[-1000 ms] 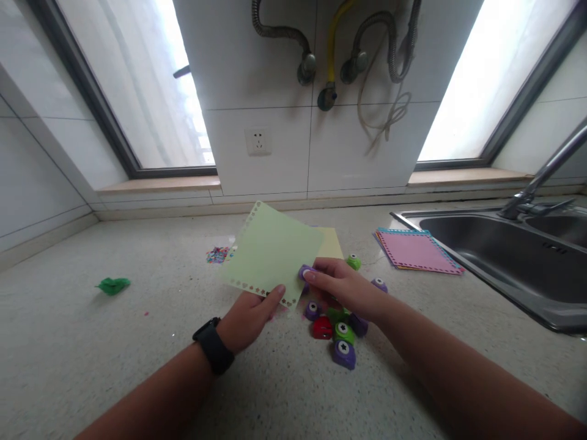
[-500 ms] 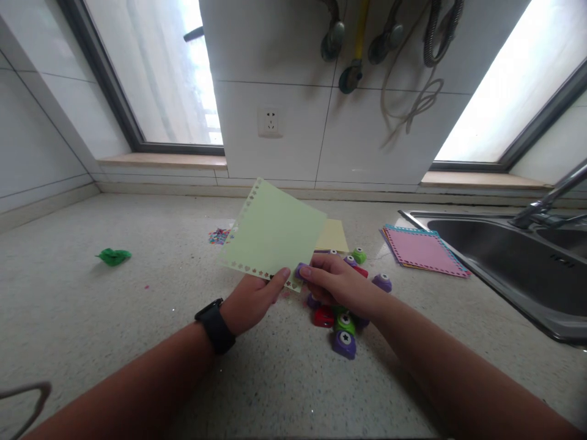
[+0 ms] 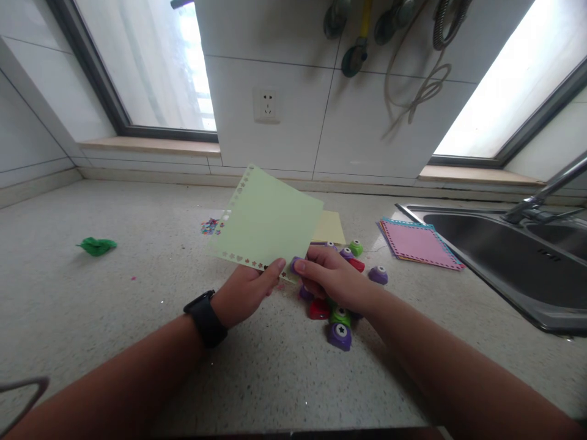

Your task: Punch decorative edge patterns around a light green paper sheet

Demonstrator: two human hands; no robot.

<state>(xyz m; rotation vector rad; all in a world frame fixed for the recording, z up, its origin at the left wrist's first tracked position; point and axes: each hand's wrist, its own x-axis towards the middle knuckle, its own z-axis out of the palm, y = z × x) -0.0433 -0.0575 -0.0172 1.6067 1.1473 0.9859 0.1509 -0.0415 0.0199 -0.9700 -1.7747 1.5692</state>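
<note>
A pale green sheet of paper (image 3: 270, 214) is held up above the counter, with small shapes punched along its left and lower edges. My left hand (image 3: 247, 290), wearing a black watch, pinches its lower edge with the thumb on top. At the sheet's lower right corner, my right hand (image 3: 332, 275) grips a purple craft punch (image 3: 295, 264); the fingers hide most of it. Around and beneath that hand lie several more craft punches: a purple one (image 3: 340, 336) with a star, a red one (image 3: 320, 309) and a green one (image 3: 356, 247).
Pale yellow paper (image 3: 331, 227) lies behind the punches. To the right, a stack of punched coloured sheets (image 3: 419, 242) rests beside the steel sink (image 3: 463, 244). Colourful paper bits (image 3: 210, 227) lie left of the green sheet, and a crumpled green piece (image 3: 97, 245) sits further left.
The whole view has shifted slightly, so things appear a little higher and further left. Both hands keep their holds on the green sheet and the purple punch.
</note>
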